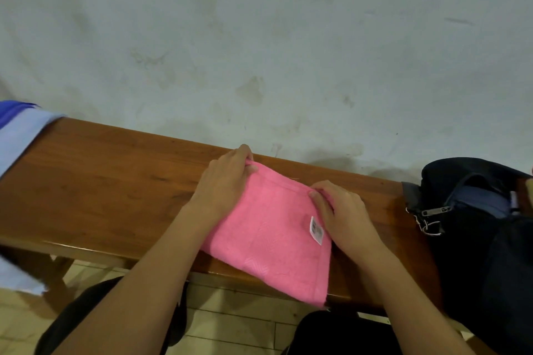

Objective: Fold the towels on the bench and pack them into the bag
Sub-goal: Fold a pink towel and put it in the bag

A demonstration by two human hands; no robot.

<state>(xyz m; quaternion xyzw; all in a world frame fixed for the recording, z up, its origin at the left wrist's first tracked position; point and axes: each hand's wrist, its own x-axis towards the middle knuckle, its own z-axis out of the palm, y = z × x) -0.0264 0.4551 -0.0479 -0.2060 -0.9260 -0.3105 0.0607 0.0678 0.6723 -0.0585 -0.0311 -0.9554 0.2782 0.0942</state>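
Pink towel (268, 239): folded into a flat rectangle, laid slantwise across the middle of the wooden bench (101, 181), its near corner hanging just past the front edge. A small white label (316, 230) is seen on its right side.

Left hand (223, 181): placed on the towel's far left corner, which is pinched between thumb and curled fingers.

Right hand (343, 215): placed on the far right corner, where the towel's edge is pinched under bent fingertips; the palm lies beside the label.

Bag (478, 239): dark, set on the right end of the bench, well apart from the towel. Its top is unzipped, with a blue lining and a metal zip pull (434, 210) shown at the opening.

Other cloth (20, 132): pale blue and deeper blue fabric, draped over the left end of the bench; whether it is folded cannot be told.

Surroundings: a stained, pale wall (259, 37) behind the bench; a tiled floor (230, 323) below it; dark clothing is visible at the lower edge.
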